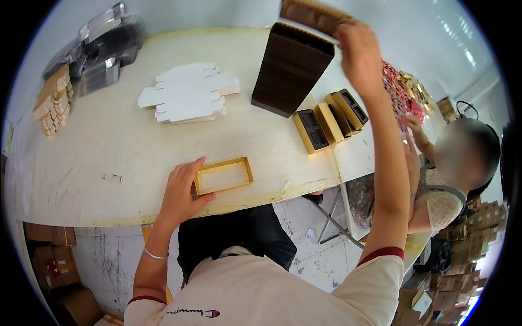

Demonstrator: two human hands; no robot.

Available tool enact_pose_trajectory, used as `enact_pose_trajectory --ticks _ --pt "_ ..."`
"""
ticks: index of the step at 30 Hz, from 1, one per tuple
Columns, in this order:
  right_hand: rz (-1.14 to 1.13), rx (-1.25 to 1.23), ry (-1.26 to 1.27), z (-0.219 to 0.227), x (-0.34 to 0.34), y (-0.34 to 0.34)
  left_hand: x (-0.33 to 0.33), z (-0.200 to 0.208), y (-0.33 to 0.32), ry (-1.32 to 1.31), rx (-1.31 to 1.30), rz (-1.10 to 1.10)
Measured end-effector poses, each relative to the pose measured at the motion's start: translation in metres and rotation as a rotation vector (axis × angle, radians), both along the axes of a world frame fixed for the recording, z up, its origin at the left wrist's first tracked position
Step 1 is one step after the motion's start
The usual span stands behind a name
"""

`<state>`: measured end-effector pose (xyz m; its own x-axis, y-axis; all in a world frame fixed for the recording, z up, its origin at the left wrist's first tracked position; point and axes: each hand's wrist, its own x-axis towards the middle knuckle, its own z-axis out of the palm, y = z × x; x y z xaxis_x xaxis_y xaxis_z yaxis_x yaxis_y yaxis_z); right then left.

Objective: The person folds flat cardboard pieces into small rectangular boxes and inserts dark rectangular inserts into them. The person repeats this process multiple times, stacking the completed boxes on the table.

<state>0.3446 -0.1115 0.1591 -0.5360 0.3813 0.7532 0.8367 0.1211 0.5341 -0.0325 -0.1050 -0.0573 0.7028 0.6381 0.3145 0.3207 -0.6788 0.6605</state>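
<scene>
The left hand [182,190] rests open against the left wall of the gold tray [223,175] near the table [109,157] edge. The right hand [356,51] is raised, gripping a brown ridged sheet [312,13] above the tall brown stack [291,68]. A careless pull could likely topple the stack onto the small gold boxes [329,122].
</scene>
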Motion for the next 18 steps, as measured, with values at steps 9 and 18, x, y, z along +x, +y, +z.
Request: enact_pose_trajectory --ticks 9,18 --pt "0.24 -1.305 1.416 -0.079 -0.104 -0.084 -0.003 0.001 0.001 0.024 0.019 -0.009" --pt "-0.143 -1.64 1.794 -0.16 -0.119 -0.067 0.008 0.016 -0.004 0.087 -0.097 -0.146"
